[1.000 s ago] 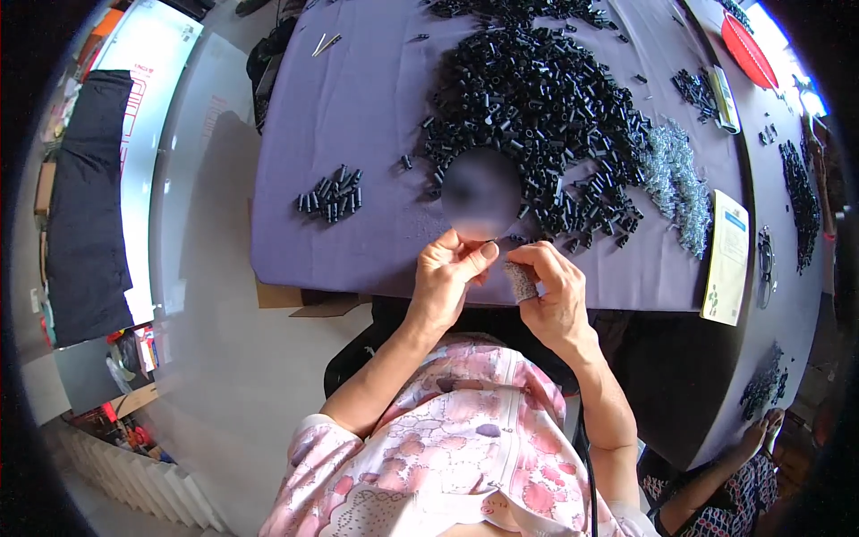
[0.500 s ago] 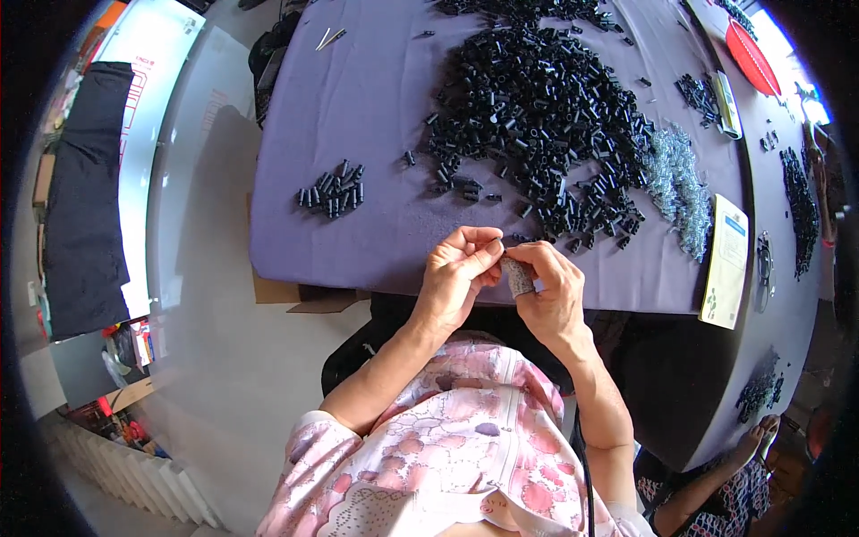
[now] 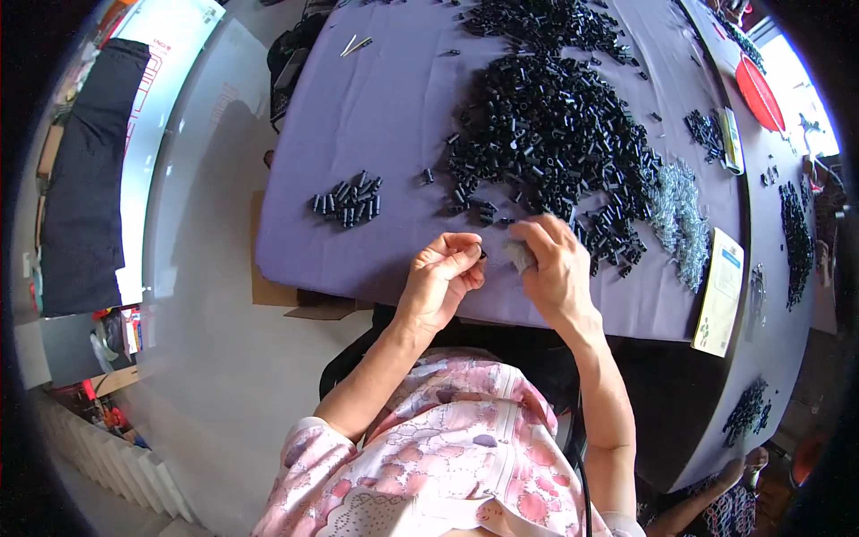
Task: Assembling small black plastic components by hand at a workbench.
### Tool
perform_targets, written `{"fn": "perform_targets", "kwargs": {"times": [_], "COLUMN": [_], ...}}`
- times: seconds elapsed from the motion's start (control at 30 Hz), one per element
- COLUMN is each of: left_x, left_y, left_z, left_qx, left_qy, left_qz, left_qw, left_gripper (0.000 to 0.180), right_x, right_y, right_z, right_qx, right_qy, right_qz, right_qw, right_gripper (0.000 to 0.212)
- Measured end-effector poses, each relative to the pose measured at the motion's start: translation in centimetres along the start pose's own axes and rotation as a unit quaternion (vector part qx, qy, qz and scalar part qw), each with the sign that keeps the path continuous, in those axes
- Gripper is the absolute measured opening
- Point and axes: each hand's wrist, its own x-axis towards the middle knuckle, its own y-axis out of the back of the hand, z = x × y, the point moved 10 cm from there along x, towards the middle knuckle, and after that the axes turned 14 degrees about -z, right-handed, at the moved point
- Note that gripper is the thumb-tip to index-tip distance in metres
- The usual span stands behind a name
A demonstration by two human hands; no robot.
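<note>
Right hand (image 3: 559, 273) has parted from the left hand (image 3: 443, 277) since the earlier frame.
Head view: the left hand pinches a small dark piece (image 3: 482, 252) between thumb and index finger above the purple cloth-covered tabletop (image 3: 376, 116); the right hand's fingers are bent and blurred, so whether they grip anything cannot be told. Pinch the piece lightly, keeping its end exposed. Short, smooth black tubes (image 3: 555, 134) form the main pile; translucent, glossy parts (image 3: 680, 219) lie beside it; a grey wrap (image 3: 518, 256) covers one right-hand digit.
</note>
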Motion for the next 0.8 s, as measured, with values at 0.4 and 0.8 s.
{"fn": "perform_targets", "kwargs": {"times": [0.4, 0.8], "left_x": [0.1, 0.4], "left_y": [-0.4, -2.5], "left_z": [-0.3, -1.0], "left_qx": [-0.033, -0.005], "left_qy": [-0.001, -0.020], "left_qz": [-0.018, -0.043], "left_qw": [0.999, 0.999], "left_gripper": [0.014, 0.012], "right_x": [0.4, -4.9], "right_y": [0.0, -3.0], "right_z": [0.1, 2.0], "right_qx": [-0.042, 0.446], "right_qy": [0.011, -0.090], "right_qz": [0.032, 0.015], "right_qw": [0.999, 0.890], "right_gripper": [0.024, 0.028]}}
